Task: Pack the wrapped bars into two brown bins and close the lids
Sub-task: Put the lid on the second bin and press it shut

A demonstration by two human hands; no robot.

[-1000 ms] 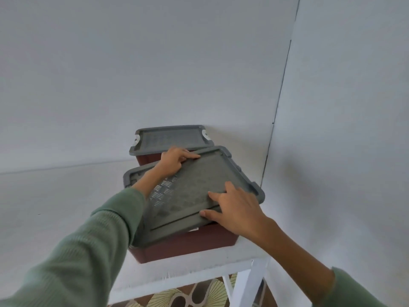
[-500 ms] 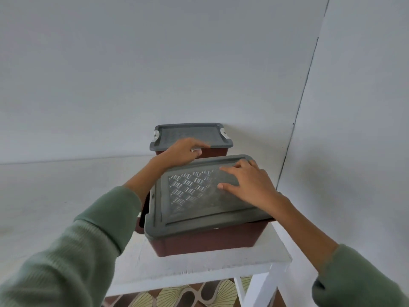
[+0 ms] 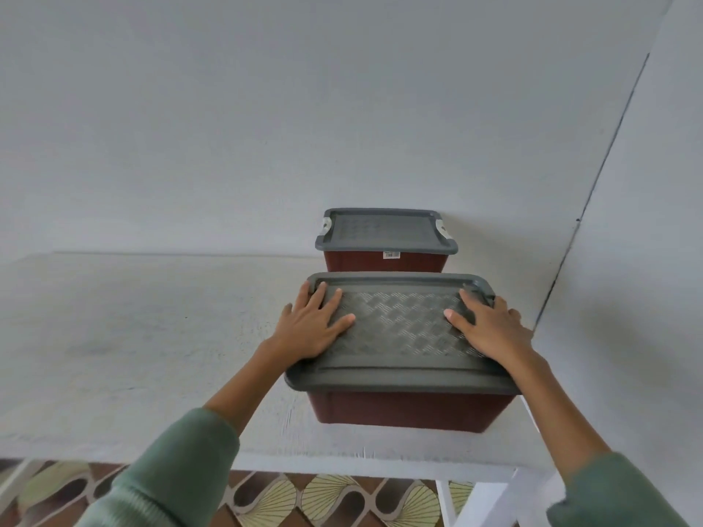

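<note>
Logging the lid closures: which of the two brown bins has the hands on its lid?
The near bin, at the table's front edge. The left hand and right hand lie flat on its grey lid; the far bin is untouched.

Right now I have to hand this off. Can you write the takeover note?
Left hand: flat, open, on the left end of the near lid.
Right hand: flat, open, on its right end.
Near bin: at the white table's front right, lid on; latching cannot be told.
Far bin: behind it against the wall, lid on.
No wrapped bars visible outside.
Left: press the near lid fully shut, check both lids.
</note>
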